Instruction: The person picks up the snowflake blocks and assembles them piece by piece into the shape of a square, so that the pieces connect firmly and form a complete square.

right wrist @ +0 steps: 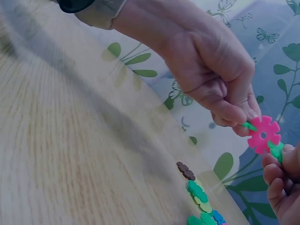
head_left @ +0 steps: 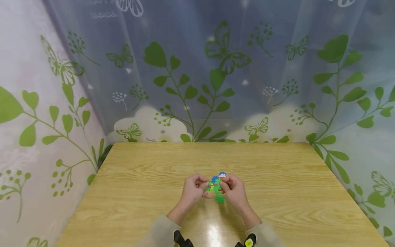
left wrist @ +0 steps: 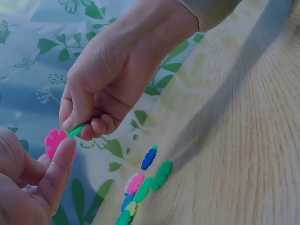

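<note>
Between both hands a pink flower-shaped disc (right wrist: 263,135) with notched edges and a centre hole is held up, seen nearly edge-on in the head view. My right hand (head_left: 236,190) pinches a green disc (right wrist: 276,151) that meets the pink disc's edge. On the opposite side, my left hand (head_left: 193,188) pinches a small green piece (right wrist: 249,125) that touches the pink disc; the fingers hide most of it. In the left wrist view, my left hand (left wrist: 40,180) lies close to the pink disc, and the right hand (left wrist: 101,93) comes from the upper right.
Several loose notched discs lie on the wooden table (head_left: 129,192) under and just beyond the hands: green (head_left: 219,199), blue (left wrist: 148,159), pink (left wrist: 136,183), yellow (right wrist: 203,204) and brown (right wrist: 186,170). A leaf-patterned curtain (head_left: 191,68) surrounds the table's back and sides.
</note>
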`<state>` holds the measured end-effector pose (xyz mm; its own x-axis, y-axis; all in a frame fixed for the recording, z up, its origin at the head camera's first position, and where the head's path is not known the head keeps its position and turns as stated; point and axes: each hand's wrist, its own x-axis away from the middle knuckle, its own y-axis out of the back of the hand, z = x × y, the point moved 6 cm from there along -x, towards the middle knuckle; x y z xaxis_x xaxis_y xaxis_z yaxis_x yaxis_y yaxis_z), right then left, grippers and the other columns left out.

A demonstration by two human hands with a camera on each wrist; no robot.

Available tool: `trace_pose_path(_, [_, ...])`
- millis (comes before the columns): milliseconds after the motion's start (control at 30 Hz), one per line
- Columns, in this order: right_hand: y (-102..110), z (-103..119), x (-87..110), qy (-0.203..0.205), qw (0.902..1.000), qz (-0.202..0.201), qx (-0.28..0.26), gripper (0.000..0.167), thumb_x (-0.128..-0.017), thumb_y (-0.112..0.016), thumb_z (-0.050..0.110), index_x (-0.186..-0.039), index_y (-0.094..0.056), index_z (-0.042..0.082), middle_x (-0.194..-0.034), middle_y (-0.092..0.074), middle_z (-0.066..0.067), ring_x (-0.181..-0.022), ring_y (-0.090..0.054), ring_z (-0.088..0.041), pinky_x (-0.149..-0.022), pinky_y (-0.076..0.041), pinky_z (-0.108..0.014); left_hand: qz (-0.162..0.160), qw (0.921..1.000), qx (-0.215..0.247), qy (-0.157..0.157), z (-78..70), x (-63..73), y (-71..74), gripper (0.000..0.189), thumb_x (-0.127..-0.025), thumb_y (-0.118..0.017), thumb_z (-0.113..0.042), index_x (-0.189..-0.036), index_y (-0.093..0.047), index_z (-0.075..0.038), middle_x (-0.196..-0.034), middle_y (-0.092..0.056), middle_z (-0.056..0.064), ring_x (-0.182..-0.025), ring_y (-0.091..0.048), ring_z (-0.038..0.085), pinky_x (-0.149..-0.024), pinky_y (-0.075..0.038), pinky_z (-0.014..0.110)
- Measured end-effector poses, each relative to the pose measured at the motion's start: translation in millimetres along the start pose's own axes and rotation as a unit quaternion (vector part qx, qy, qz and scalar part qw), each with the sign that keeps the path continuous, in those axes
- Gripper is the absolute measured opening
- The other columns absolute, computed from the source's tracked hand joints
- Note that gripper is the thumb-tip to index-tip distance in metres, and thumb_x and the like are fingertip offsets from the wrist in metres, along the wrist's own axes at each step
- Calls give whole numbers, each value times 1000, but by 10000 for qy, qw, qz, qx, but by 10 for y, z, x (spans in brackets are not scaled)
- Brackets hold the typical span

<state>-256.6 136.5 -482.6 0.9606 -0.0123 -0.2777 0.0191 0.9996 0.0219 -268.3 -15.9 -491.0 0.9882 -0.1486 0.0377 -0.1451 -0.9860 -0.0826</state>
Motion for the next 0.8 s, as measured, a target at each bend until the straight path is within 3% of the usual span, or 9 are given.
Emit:
trace_pose_path(167, [-25, -30, 9, -221, 9995, 3, 205, 4, -86, -58, -11, -85, -55, -8, -77, -60, -27, -58, -58, -16, -50, -52, -20, 66, 10000, 36, -22, 20, -20, 25, 16, -86, -56, 12, -101, -54, 17, -77, -55, 15, -57, -59, 23, -59, -59, 44])
trace_pose_path(300, [-3, -52, 15, -468, 9984, -32, 300, 8, -86, -60, -8, -92, -56, -8, -70, -60, -19, -56, -57, -15, -49, -52, -22, 318, 9995, -29, -57, 11, -33, 26, 19, -90, -55, 5, -107, -54, 15, -85, -57, 18, -60, -57, 18, -58, -59, 43])
trace_pose_path(400, [8, -74, 13, -515, 9983, -29, 266, 13, -87, -61, -5, -97, -54, -9, -68, -60, -15, -56, -57, -15, -49, -52, -24, 512, 9980, -255, -272, -10, -41, 2, 23, -94, -53, -2, -111, -54, 12, -88, -57, 23, -62, -54, 17, -54, -58, 41])
trace_pose_path(533, [-11, -95, 23, -662, 9978, -29, -8, 17, -88, -60, -4, -99, -49, -10, -66, -60, -13, -54, -57, -16, -47, -51, -24, 690, 9944, -656, -467, -49, -27, -46, 27, -96, -51, -10, -114, -50, 10, -87, -58, 24, -62, -51, 16, -48, -52, 30])
trace_pose_path(633, [-34, -106, 37, -903, 9956, -24, -233, 17, -88, -59, -4, -100, -48, -9, -63, -60, -11, -49, -53, -12, -44, -48, -22, 788, 9926, -863, -315, -47, -19, -70, 29, -96, -53, -18, -111, -48, 7, -82, -58, 17, -60, -50, 16, -48, -45, 21])
trace_pose_path(800, [-55, -118, 50, -1330, 9900, -43, -475, 15, -89, -58, -2, -97, -48, -9, -59, -60, -8, -46, -51, -11, -43, -46, -19, 923, 9897, -1095, -53, -14, -33, -91, 32, -96, -54, -29, -103, -50, 2, -69, -53, 9, -57, -48, 16, -47, -38, 19])
